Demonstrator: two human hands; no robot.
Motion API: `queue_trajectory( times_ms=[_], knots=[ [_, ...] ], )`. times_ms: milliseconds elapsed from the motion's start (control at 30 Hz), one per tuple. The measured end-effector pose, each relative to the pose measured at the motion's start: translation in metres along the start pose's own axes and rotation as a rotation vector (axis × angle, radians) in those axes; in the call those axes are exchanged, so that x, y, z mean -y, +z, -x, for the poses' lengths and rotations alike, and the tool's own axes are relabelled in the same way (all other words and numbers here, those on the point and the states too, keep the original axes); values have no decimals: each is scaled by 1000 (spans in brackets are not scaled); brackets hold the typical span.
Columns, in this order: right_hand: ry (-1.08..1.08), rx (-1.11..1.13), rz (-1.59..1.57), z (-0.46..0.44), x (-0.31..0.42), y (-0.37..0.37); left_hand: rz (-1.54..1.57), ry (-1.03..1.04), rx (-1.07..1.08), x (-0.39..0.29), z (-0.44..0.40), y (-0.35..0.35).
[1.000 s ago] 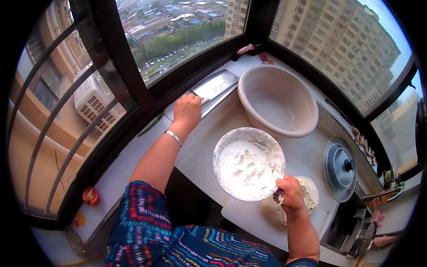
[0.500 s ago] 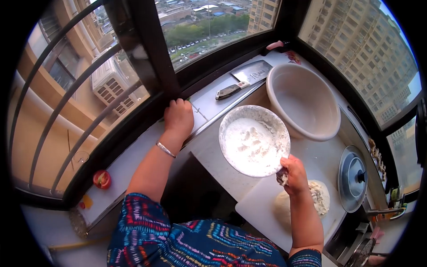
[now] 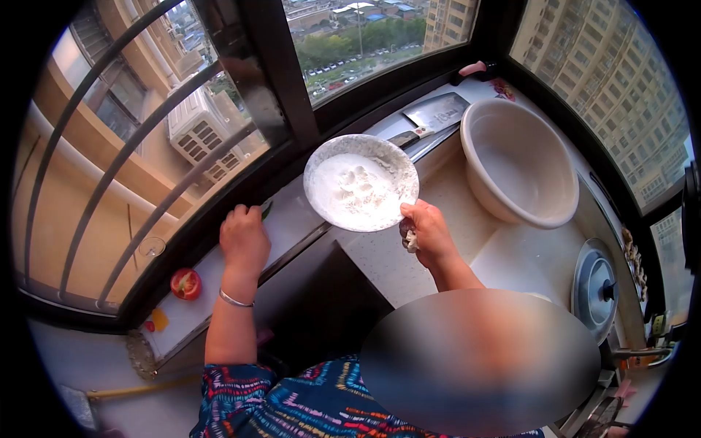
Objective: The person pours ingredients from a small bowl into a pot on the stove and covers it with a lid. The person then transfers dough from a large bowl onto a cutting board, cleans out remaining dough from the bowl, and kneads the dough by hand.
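My right hand [image 3: 431, 235] grips the rim of a bowl of white flour [image 3: 361, 182], thumb over the edge, with pale doughy bits stuck at the fingers. The bowl is held above the counter and overlaps the cleaver's handle. My left hand [image 3: 244, 239] is curled over the white windowsill ledge [image 3: 292, 204]. A slim green piece [image 3: 267, 211] sticks out past its fingers; its kind is unclear. Nearer me on the ledge lies a cut tomato [image 3: 186, 284]. The cleaver [image 3: 437, 112] lies flat farther along. A blurred oval hides most of the cutting board [image 3: 504, 255] and the dough.
A large pale basin [image 3: 518, 164] stands on the counter at the right. Beyond it lies a glass lid [image 3: 593, 288] with a black knob. Orange and red scraps [image 3: 159, 319] sit at the ledge's near end. Dark window frames [image 3: 292, 95] border the ledge.
My right hand has carried the bowl left, over the ledge. My left hand has slid left and nearer along the ledge, the green piece moving with it. The camera view has shifted slightly.
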State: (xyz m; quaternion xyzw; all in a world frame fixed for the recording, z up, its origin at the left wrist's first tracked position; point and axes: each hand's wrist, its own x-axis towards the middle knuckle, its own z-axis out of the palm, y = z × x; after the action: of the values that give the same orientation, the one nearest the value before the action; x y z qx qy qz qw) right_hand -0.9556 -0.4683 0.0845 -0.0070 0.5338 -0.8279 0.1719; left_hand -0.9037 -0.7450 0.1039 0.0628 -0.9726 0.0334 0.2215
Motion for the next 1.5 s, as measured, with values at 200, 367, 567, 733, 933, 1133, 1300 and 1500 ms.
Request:
queue_trajectory(
  times_ms=[200,367,567,733,933,1133,1300,1500],
  knots=[
    [-41,-73,3,17,32,-23,393,284,-230,-49,-28,16],
    [-182,-255,-67,25,56,-40,445,475,-277,-88,-57,43],
    [-184,-210,-61,38,63,-58,357,195,112,-105,-80,42],
    [-138,-211,-57,30,52,-42,323,200,127,-106,-87,51],
    [-31,-105,-53,18,42,-34,183,146,287,-79,-82,35],
    [-21,-97,-52,4,29,-22,102,92,290,-60,-60,20],
    [-2,-36,-64,-4,19,-11,414,13,10,-49,-43,23],
    [-26,-14,-42,-16,-7,8,1402,-405,215,-44,-22,17]
  ],
)
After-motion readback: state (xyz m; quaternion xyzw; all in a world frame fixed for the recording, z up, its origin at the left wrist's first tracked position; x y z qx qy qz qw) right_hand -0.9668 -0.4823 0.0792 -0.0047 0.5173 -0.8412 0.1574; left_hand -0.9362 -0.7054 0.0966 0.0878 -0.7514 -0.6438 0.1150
